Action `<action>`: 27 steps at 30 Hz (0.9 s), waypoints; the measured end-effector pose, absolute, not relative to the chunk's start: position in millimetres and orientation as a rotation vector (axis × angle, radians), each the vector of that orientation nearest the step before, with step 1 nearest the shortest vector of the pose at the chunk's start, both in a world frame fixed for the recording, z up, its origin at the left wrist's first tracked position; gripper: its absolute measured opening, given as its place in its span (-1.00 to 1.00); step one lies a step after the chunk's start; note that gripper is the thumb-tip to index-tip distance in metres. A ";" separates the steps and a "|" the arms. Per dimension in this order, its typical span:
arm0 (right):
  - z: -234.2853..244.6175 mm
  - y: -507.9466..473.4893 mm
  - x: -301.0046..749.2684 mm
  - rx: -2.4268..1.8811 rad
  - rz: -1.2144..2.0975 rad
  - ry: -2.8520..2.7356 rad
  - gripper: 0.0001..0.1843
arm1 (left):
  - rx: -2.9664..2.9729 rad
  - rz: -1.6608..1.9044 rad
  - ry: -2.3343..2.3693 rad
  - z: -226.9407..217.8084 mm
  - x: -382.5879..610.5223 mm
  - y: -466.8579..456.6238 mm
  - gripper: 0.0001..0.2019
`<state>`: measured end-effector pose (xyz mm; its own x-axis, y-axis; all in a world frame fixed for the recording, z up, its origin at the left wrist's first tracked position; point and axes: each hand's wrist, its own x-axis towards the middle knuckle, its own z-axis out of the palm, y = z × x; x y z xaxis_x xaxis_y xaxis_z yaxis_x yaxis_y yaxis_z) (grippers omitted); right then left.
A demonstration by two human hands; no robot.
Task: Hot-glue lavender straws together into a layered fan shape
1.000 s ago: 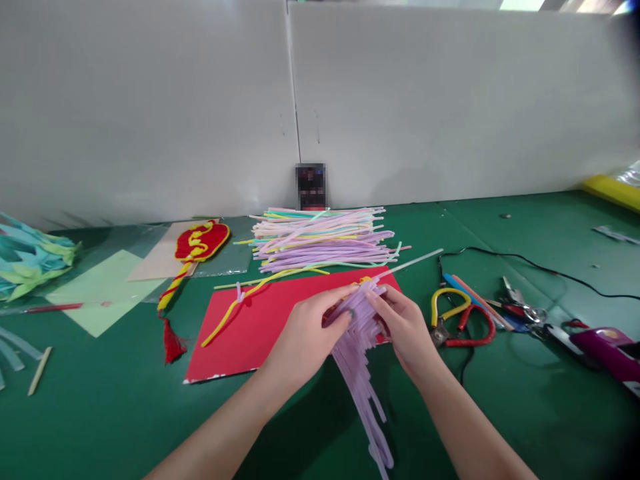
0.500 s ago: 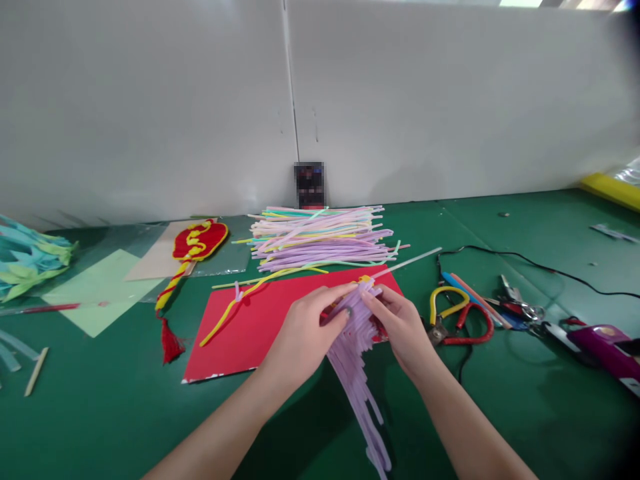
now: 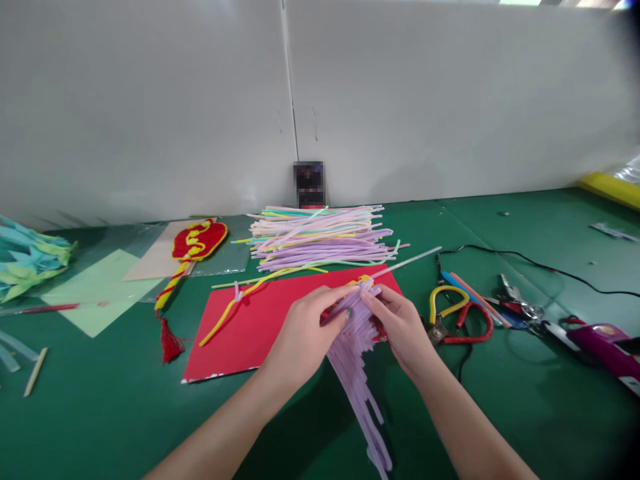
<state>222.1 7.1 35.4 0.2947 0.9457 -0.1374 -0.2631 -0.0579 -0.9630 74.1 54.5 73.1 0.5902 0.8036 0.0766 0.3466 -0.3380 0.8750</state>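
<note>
A bunch of purple pipe cleaners (image 3: 354,373) hangs downward between my hands, its strands layered side by side and trailing toward me. My left hand (image 3: 313,323) is closed on its upper left part, thumb on top. With thumb and fingers my right hand (image 3: 400,327) pinches its upper right edge. A bit of yellow pipe cleaner (image 3: 364,279) shows at the top of the bunch, close to a pale thin stick (image 3: 413,259) that points up and right. Under the hands lies a red sheet (image 3: 250,333), with a bent yellow pipe cleaner (image 3: 220,327) on it.
Behind the sheet lies a pile of pastel pipe cleaners (image 3: 320,237). To the left are a red and yellow fan ornament (image 3: 213,240) with a tassel and a green paper (image 3: 100,300). Pliers (image 3: 437,328), keys (image 3: 523,307) and a purple tool (image 3: 600,343) with a black cord lie right.
</note>
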 end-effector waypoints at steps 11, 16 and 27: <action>26.6 8.2 225.8 -1.282 1.028 -0.778 -0.66 | 1.914 0.642 0.946 73.6 72.5 55.6 -0.59; 26.6 7.9 226.9 -1.281 0.980 -0.797 -0.69 | 1.945 0.638 0.921 71.2 72.2 55.3 -0.62; 26.9 7.4 226.2 -1.268 0.995 -0.789 -0.71 | 1.941 0.613 0.944 68.3 74.3 53.8 -0.58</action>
